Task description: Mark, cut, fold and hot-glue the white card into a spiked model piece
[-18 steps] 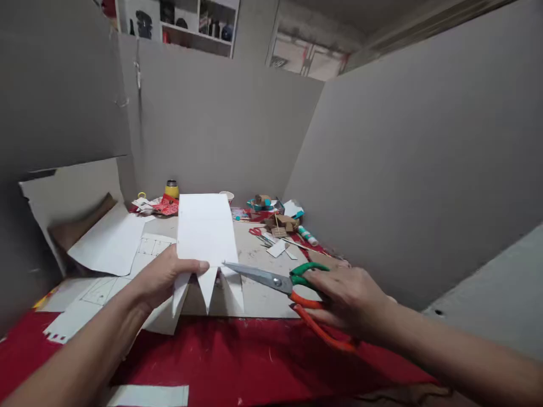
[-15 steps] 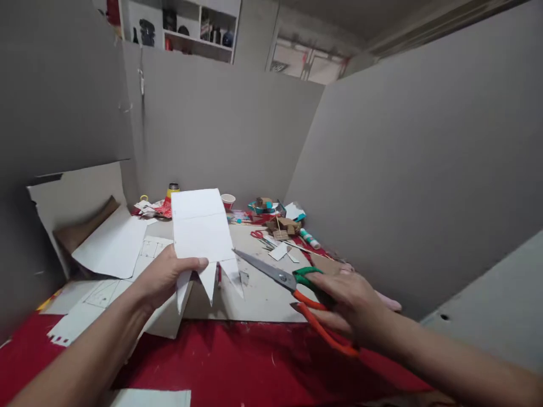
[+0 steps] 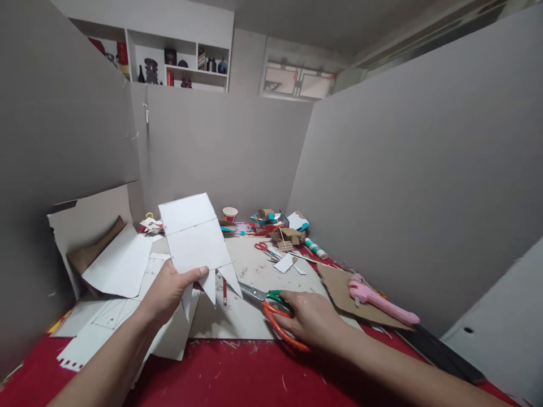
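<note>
Between grey walls, holding card over a pale board, clamping it in the left hand, hiding most fingers behind; gripping scissors in the right hand, curling fingers round, pointing blades just beside the rightmost tab, leaving contact unclear; for clean snips, best steadying card and leaving thumb clear

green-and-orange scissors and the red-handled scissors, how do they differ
The green-and-orange scissors have two handle colours; the red-handled scissors show only red. The green-and-orange pair is in the right hand; the red-handled pair lies on the pale board. Both have grey blades.
</note>
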The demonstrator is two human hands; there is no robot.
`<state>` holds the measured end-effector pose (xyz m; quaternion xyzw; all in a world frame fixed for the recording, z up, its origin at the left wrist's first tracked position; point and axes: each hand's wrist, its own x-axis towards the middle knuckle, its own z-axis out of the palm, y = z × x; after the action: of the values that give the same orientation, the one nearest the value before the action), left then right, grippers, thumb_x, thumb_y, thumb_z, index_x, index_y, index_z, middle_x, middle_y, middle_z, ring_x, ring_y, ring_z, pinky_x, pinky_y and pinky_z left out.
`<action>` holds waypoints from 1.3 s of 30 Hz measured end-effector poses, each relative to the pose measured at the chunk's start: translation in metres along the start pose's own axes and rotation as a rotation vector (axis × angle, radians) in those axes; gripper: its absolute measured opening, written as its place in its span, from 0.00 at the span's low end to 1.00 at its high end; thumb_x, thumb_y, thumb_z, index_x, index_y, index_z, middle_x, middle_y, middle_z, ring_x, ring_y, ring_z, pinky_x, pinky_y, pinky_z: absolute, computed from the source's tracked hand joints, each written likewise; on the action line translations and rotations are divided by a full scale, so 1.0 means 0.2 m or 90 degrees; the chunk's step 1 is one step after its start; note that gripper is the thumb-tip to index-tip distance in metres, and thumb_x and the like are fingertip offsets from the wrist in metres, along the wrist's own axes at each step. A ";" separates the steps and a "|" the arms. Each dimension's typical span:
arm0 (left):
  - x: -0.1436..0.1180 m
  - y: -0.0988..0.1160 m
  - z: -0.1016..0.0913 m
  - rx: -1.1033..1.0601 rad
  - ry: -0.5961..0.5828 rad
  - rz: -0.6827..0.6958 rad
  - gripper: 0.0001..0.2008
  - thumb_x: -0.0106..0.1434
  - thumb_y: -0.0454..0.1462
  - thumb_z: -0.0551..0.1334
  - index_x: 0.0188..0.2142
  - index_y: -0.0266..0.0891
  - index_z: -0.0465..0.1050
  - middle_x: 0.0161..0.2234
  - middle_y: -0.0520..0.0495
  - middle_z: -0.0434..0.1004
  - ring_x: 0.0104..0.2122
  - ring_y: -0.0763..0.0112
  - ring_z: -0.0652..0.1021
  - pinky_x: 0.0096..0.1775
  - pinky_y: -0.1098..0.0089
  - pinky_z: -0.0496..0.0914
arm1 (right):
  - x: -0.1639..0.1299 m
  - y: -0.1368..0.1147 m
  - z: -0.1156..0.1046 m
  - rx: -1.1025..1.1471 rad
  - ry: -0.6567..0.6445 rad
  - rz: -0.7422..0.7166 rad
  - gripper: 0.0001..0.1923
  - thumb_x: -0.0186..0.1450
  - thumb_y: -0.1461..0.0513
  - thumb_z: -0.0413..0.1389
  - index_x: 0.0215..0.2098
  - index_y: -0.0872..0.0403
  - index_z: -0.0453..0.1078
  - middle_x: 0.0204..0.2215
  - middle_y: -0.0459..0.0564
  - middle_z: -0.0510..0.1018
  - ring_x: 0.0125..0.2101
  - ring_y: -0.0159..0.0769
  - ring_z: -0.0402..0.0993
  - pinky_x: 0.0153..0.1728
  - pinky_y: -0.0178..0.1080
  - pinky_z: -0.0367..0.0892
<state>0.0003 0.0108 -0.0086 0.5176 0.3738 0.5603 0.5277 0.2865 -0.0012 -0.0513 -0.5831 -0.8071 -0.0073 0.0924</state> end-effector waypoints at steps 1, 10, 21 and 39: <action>0.00 0.00 0.00 0.007 0.004 0.003 0.17 0.49 0.40 0.73 0.38 0.36 0.78 0.34 0.44 0.81 0.32 0.63 0.77 0.35 0.67 0.71 | 0.01 -0.01 0.01 0.008 -0.001 -0.005 0.17 0.65 0.52 0.50 0.31 0.55 0.73 0.27 0.58 0.80 0.27 0.45 0.75 0.26 0.39 0.54; -0.02 -0.03 0.04 0.083 -0.011 -0.013 0.17 0.51 0.43 0.72 0.37 0.35 0.79 0.33 0.43 0.82 0.33 0.60 0.78 0.36 0.65 0.71 | 0.10 -0.13 -0.06 0.556 0.073 -0.066 0.20 0.64 0.48 0.53 0.37 0.56 0.74 0.36 0.56 0.78 0.37 0.42 0.72 0.38 0.41 0.64; -0.01 -0.14 0.11 0.108 -0.103 -0.099 0.15 0.57 0.48 0.67 0.31 0.37 0.78 0.24 0.48 0.77 0.23 0.69 0.73 0.29 0.70 0.69 | 0.17 -0.24 0.01 1.024 -0.088 0.026 0.26 0.53 0.42 0.62 0.23 0.58 0.69 0.16 0.44 0.72 0.15 0.27 0.65 0.18 0.31 0.58; 0.03 -0.15 0.05 0.112 -0.028 -0.148 0.11 0.56 0.45 0.70 0.28 0.39 0.76 0.22 0.54 0.71 0.24 0.76 0.68 0.29 0.75 0.66 | 0.23 -0.09 0.07 1.043 -0.152 0.052 0.24 0.54 0.45 0.64 0.26 0.59 0.72 0.20 0.48 0.76 0.16 0.29 0.71 0.16 0.31 0.64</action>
<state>0.0172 0.0212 -0.0343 0.5271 0.4670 0.4492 0.5497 0.2540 0.0387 -0.0562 -0.3565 -0.5395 0.6484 0.4017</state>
